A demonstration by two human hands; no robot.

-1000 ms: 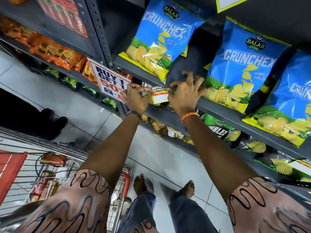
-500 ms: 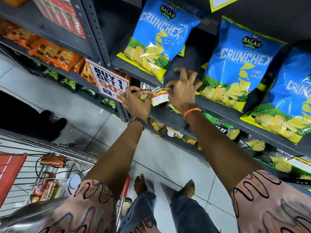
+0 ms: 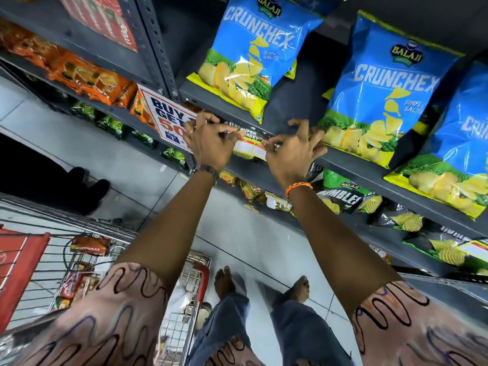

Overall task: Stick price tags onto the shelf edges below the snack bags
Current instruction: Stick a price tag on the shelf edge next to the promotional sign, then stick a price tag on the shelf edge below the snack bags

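Note:
A yellow, white and red price tag [image 3: 250, 149] sits at the grey shelf edge [image 3: 351, 167], just below the leftmost blue Crunchex snack bag [image 3: 253, 54]. My left hand [image 3: 210, 140] pinches the tag's left end with thumb and forefinger. At the tag's right end, my right hand [image 3: 291, 151] pinches it too, other fingers spread. Two more blue Crunchex bags [image 3: 380, 91] stand on the same shelf to the right. Whether the tag is stuck to the edge is unclear.
A "Buy 1 Get 1 50%" sign [image 3: 169, 120] hangs on the upright left of my hands. Orange snack packs [image 3: 84, 77] fill the left shelves, green and black bags [image 3: 343, 196] the shelf below. A wire trolley [image 3: 87, 262] stands at lower left.
Both hands have shifted slightly right along the shelf edge with the tag between them. The right hand's fingers came off the shelf top and now pinch the tag's end.

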